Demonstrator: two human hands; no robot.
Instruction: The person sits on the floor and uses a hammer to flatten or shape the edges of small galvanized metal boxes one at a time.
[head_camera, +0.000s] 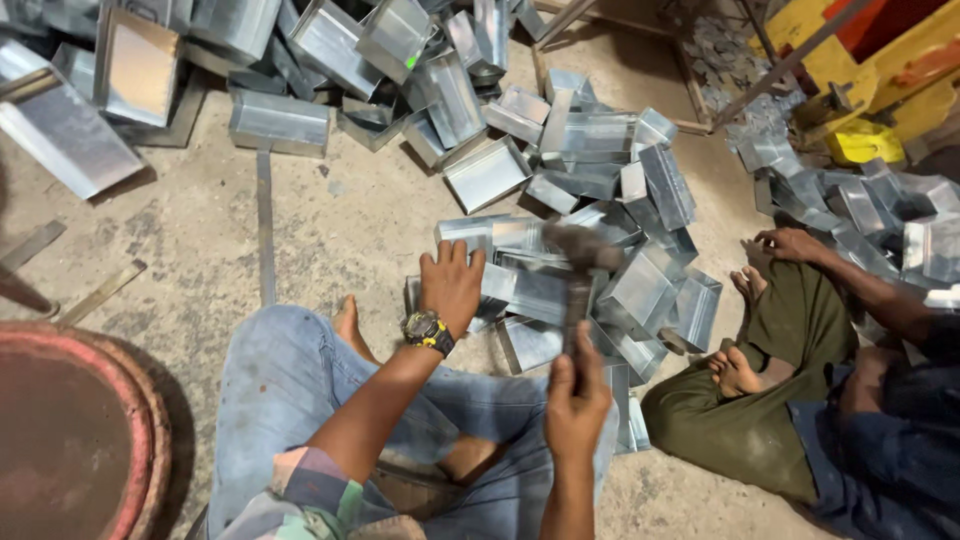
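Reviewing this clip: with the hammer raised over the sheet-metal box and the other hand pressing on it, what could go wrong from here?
1. The left hand lies flat on the sheet-metal box close under the blurred hammer held by the right hand; a stray blow could hit its fingers.
2. Bare feet sit beside the metal pieces, whose edges might cut.
3. A co-worker sits close by, possibly within the swing.
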